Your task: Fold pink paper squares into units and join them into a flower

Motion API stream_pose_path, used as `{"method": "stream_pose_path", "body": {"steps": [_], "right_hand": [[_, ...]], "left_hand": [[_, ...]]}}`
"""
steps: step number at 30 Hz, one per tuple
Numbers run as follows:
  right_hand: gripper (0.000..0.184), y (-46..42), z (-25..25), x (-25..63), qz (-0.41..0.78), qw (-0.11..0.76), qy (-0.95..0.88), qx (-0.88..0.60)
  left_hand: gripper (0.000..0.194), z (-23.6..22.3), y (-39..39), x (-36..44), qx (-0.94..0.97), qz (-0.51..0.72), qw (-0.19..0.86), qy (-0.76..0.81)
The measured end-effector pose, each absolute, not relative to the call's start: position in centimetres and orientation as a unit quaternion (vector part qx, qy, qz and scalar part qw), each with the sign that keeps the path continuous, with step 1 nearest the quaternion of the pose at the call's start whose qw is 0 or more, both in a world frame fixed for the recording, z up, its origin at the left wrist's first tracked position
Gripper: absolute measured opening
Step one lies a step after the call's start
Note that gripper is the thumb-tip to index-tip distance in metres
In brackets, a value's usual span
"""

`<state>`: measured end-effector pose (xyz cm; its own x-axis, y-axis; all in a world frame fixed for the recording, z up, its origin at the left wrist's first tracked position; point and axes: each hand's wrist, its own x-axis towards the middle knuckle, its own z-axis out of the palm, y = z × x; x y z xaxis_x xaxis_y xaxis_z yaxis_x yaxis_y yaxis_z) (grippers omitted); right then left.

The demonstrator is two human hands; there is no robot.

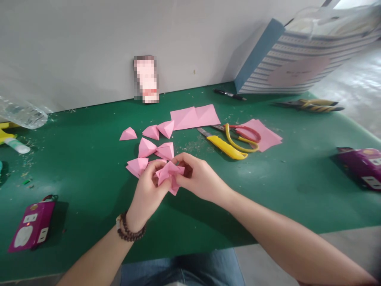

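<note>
Both my hands pinch one folded pink paper piece (170, 173) with pointed flaps, held just over the table near its front. My left hand (150, 192), with dark beads at the wrist, grips its left side. My right hand (200, 176) closes on its right side, thumb in front. Just beyond lie several more folded pink paper pieces (147, 147), some touching one another. One folded piece (128, 134) sits apart at the left. Flat pink paper sheets (195, 116) are behind them, and further pink sheets (266, 135) lie partly under the scissors.
Scissors (250, 131) with red and yellow handles lie beside a yellow utility knife (228, 147). Pliers (312, 105), a pen (229, 94) and a striped paper bag (297, 63) are back right. Purple boxes (32, 224) stand at both sides. A phone (146, 79) leans against the wall.
</note>
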<state>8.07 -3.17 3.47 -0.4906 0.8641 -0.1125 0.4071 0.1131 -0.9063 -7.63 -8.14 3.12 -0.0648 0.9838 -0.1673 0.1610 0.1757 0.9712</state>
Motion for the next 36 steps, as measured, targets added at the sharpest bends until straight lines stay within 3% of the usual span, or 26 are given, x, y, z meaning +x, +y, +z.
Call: {"method": "stream_pose_path", "body": {"steps": [13, 25, 32, 36], "right_hand": [[0.025, -2.5, 3.7, 8.5, 0.514, 0.184, -0.714, -0.438], [0.021, -2.6, 3.8, 8.5, 0.518, 0.182, -0.725, -0.416], [0.023, -2.3, 4.1, 8.9, 0.573, 0.197, -0.690, -0.397], [0.021, -2.4, 4.1, 9.0, 0.545, 0.191, -0.706, -0.410]], "left_hand": [[0.012, 4.3, -7.8, -8.3, 0.503, 0.357, 0.501, 0.607], [0.018, 3.7, -7.8, -8.4, 0.549, 0.291, 0.440, 0.648], [0.014, 4.1, -7.8, -8.5, 0.524, 0.330, 0.444, 0.647], [0.015, 4.1, -7.8, -8.5, 0.520, 0.340, 0.460, 0.634]]}}
